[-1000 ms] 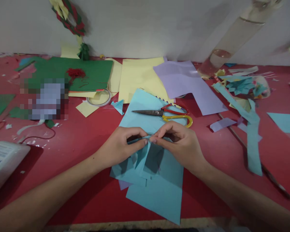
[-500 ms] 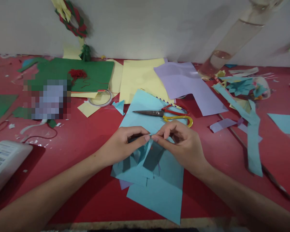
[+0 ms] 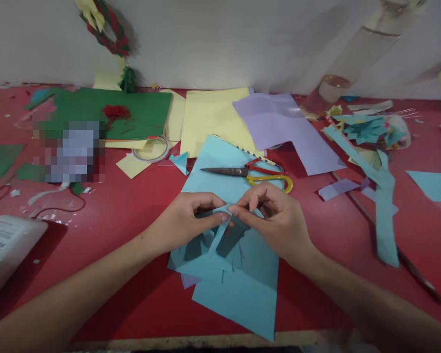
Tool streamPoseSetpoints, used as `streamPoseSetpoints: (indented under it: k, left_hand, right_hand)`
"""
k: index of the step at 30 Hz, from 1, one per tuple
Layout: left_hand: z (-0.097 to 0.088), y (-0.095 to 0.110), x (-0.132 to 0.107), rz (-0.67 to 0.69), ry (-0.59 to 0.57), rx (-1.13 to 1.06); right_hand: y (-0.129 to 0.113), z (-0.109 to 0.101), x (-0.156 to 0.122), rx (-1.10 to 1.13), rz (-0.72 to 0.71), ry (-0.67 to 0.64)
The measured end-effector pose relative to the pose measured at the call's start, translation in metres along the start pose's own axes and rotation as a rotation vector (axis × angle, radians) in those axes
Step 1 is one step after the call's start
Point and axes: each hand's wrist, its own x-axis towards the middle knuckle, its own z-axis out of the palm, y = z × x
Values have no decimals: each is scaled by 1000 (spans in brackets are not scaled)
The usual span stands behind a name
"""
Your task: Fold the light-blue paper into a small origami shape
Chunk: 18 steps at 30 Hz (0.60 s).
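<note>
A small folded piece of light blue paper (image 3: 220,234) is pinched between my two hands, above larger light blue sheets (image 3: 238,304) on the red table. My left hand (image 3: 189,218) grips its upper left, thumb in front and fingers behind. From the right, my right hand (image 3: 275,215) pinches the upper corner between thumb and index finger, the thumbs nearly meeting. Just beyond the hands lie scissors (image 3: 242,172) with one red and one yellow handle, blades pointing left. Part of the folded paper is hidden by my fingers.
Behind lie yellow paper (image 3: 213,117), purple paper (image 3: 286,127), green paper (image 3: 143,113) and a tape roll (image 3: 150,149). A tall container with liquid (image 3: 334,88) leans at the back right, near blue paper strips (image 3: 385,220). A white box-like device (image 3: 11,245) sits left.
The folded blue paper has turned in my fingers, so a narrow folded strip now faces me below the thumbs. Both hands stay in nearly the same place.
</note>
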Motion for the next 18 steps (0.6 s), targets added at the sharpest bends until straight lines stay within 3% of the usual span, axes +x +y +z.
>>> streamPoseSetpoints:
  k: [18]
  left_hand:
    - [-1,-2,2,-62,6,-19]
  right_hand:
    - [2,0,2,24,80,-4]
